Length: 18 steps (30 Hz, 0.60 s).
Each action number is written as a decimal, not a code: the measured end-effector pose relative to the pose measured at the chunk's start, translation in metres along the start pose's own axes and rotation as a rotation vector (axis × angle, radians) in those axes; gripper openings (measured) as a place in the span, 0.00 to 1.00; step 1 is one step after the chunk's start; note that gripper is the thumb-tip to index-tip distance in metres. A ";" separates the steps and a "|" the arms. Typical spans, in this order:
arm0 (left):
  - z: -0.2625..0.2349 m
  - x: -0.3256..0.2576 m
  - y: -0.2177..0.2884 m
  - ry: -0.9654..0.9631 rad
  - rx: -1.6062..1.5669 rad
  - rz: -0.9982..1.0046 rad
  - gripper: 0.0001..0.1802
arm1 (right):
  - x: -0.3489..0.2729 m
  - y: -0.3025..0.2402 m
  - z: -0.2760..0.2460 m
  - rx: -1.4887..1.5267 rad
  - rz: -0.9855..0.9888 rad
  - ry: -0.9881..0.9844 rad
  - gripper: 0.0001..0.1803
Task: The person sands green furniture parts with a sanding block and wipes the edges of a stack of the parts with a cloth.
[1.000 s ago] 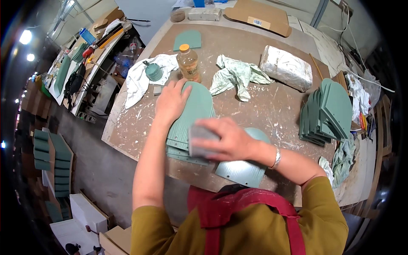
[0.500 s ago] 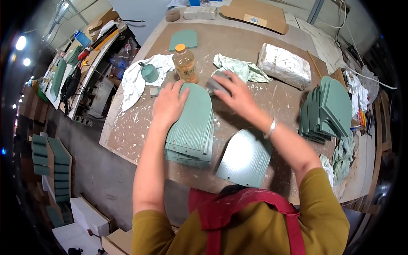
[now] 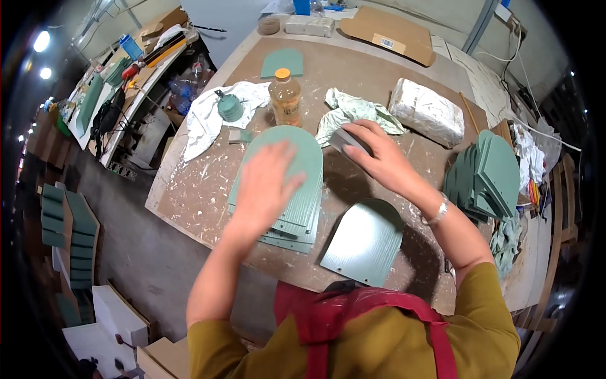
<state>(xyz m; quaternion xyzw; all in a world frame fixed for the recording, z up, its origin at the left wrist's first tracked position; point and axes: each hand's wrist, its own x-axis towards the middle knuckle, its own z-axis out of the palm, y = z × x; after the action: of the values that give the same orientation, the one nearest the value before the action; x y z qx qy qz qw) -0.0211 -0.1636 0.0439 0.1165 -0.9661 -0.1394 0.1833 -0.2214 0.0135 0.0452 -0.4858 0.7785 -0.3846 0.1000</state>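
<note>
A stack of green arch-topped panels [image 3: 297, 158] lies on the brown worktable [image 3: 202, 183]. My left hand [image 3: 265, 186] rests flat and blurred on the top panel, fingers spread. My right hand [image 3: 379, 158] is closed around a small grey sanding block [image 3: 346, 140] just beyond the stack's right edge. A single green arched panel [image 3: 363, 243] lies apart near the table's front edge, to the right of the stack.
An amber bottle with an orange cap [image 3: 285, 98] stands behind the stack. Rags [image 3: 350, 114], a white wrapped block [image 3: 426, 117] and a white cloth with a green lid [image 3: 230, 107] lie farther back. More green panels [image 3: 489, 180] are piled at the right edge.
My right hand carried the sanding block from the stack's near end up to its far right side. My left hand slid down the top panel toward me.
</note>
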 end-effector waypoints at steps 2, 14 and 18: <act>-0.001 -0.033 0.011 -0.155 0.042 0.073 0.32 | -0.012 -0.007 -0.003 -0.026 -0.007 -0.048 0.27; 0.004 -0.036 0.005 -0.047 0.075 0.173 0.31 | 0.104 -0.078 0.092 -0.386 -0.175 -0.164 0.20; 0.011 -0.044 0.001 -0.051 -0.032 0.107 0.27 | 0.102 -0.126 0.116 -0.374 -0.627 -0.501 0.18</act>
<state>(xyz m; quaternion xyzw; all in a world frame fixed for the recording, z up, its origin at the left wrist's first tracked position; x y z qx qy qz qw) 0.0139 -0.1484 0.0200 0.0581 -0.9730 -0.1475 0.1677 -0.1256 -0.1589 0.0757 -0.7864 0.6015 -0.1193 0.0745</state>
